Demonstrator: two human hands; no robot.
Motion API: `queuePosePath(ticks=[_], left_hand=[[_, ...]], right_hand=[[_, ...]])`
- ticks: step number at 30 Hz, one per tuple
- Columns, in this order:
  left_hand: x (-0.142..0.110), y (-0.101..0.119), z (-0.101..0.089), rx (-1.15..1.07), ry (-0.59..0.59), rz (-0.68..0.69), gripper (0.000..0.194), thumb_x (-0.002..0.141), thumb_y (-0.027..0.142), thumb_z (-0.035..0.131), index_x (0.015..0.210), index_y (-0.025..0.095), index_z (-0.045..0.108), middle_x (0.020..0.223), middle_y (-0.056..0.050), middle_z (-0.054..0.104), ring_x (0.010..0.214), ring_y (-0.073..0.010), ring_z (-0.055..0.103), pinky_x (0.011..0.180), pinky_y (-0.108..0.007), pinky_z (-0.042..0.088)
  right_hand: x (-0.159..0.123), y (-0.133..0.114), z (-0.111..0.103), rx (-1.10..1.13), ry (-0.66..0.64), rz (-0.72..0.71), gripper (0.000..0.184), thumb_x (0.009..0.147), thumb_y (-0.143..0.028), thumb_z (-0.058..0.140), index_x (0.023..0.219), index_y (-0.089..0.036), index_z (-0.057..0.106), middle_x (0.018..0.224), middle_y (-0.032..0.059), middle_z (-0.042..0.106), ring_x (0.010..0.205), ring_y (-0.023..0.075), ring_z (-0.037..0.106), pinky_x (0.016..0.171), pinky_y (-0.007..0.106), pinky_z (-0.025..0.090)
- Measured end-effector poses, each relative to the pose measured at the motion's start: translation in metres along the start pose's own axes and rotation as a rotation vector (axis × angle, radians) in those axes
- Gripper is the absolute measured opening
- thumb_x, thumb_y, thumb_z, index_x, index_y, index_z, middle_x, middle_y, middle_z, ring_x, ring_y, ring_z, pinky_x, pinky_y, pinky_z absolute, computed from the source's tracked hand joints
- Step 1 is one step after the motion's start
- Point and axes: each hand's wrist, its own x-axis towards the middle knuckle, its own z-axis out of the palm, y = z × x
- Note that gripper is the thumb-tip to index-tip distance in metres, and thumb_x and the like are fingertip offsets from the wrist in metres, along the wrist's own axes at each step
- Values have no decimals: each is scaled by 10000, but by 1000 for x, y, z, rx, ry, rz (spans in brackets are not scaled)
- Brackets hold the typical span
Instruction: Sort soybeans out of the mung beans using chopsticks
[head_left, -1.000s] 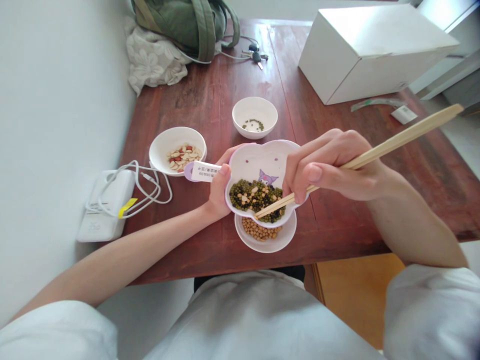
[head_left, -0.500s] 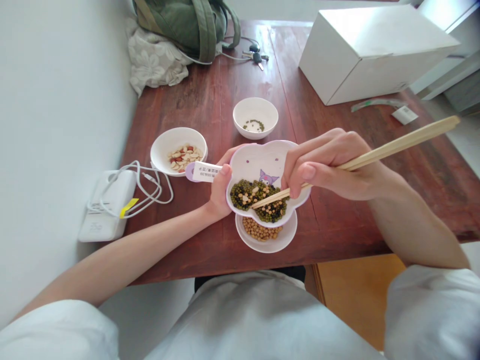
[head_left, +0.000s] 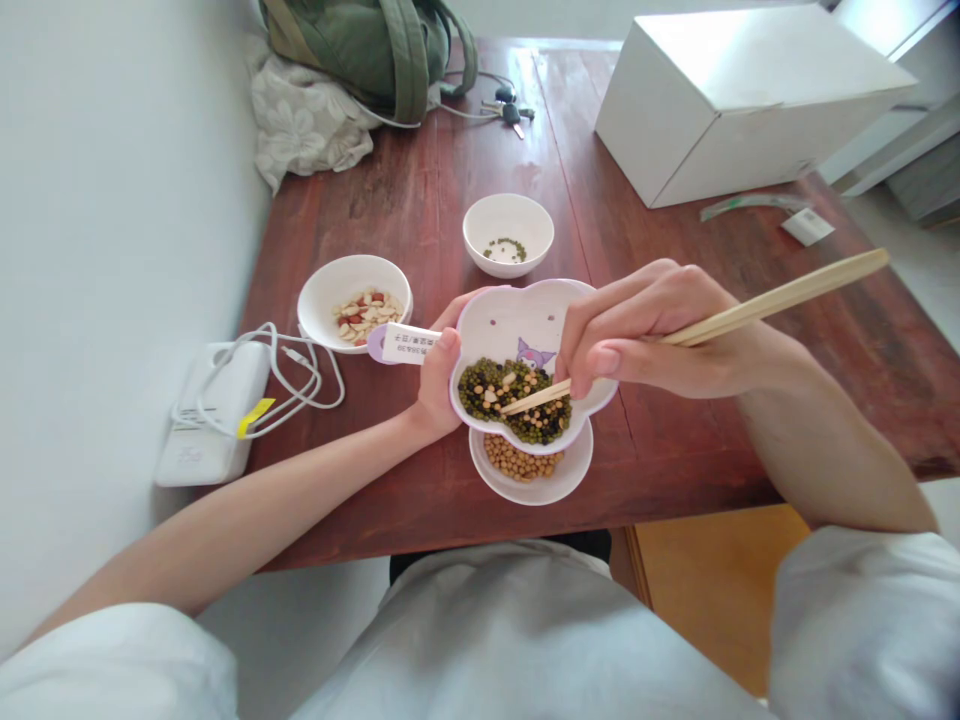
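My left hand (head_left: 441, 375) grips a lilac-rimmed, cloud-shaped bowl (head_left: 495, 315) by its side, with the thumb near its labelled handle (head_left: 405, 343). Inside lie mixed green, black and yellow beans (head_left: 517, 400). My right hand (head_left: 649, 325) is closed around a pair of wooden chopsticks (head_left: 780, 297), whose tips reach into the beans. Whether a bean is pinched between the tips I cannot tell. Partly beneath the held bowl is a white bowl of soybeans (head_left: 521, 462). Beyond it stands a white bowl with a few green beans (head_left: 508, 222), and at left another holds peanuts and pale seeds (head_left: 367, 315).
A white power bank (head_left: 210, 425) with a coiled cable (head_left: 311, 395) lies by the wall on the wooden table (head_left: 390, 500). A green bag (head_left: 360, 50), keys (head_left: 512, 112) and a large white box (head_left: 742, 110) occupy the far side.
The rear of the chopsticks has swung slightly down and left with a small shift of my right hand. The tips stay among the beans, and my left hand keeps holding the bowl.
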Motion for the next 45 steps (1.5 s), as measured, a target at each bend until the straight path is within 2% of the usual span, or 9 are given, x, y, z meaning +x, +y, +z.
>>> queuePosePath(ticks=[6,10,18,23,29,34,41,45], left_hand=[[-1,3,3,23,35,-20,639,878,812,659,1215,298,835,1201,-120,866,1330,-458,761,924,-547,707],[-1,4,3,-2,8,15,600,926,766,643,1232,289,842,1341,-105,842,1334,-434,759,917,-519,703],[-1,1,3,12,23,11,596,910,786,644,1176,293,847,1327,-108,842,1370,-443,734,960,-533,693],[-1,6,5,22,24,0,614,906,780,650,1231,292,833,1221,-126,856,1368,-454,736,967,-558,696],[0,8,8,15,26,8,576,864,789,697,1144,300,821,1290,-116,840,1405,-462,721,1062,-576,678],[1,6,6,-23,-14,35,516,917,719,675,1180,302,827,1313,-103,834,1402,-447,729,1124,-569,654],[0,3,3,13,-5,24,540,890,791,688,1104,313,819,1245,-108,841,1338,-455,762,1034,-580,683],[-1,3,2,33,19,-16,619,900,814,651,1229,315,815,1227,-118,855,1358,-463,744,1000,-590,680]], right_hand=[[-1,2,-1,27,4,-18,427,1189,-365,547,926,-118,776,907,54,771,840,105,708,784,215,526],[-2,2,-2,37,0,6,438,1194,-349,533,926,-115,788,929,55,779,842,106,708,784,222,517],[2,0,1,84,65,16,393,1159,-290,619,855,-116,797,815,47,781,780,102,716,718,201,523],[4,-1,4,93,111,35,413,1135,-272,660,796,-96,816,778,75,804,736,93,714,686,186,527],[4,0,7,103,148,39,395,1115,-242,683,778,-96,828,775,86,822,714,93,732,655,177,529],[4,2,11,100,191,35,414,1118,-258,684,749,-122,811,746,61,816,691,100,737,626,185,521],[5,4,12,112,185,35,442,1133,-286,664,739,-130,788,733,50,801,690,99,709,629,190,509],[6,5,11,150,212,26,440,1101,-327,720,727,-114,810,716,74,800,649,102,688,607,198,503]])
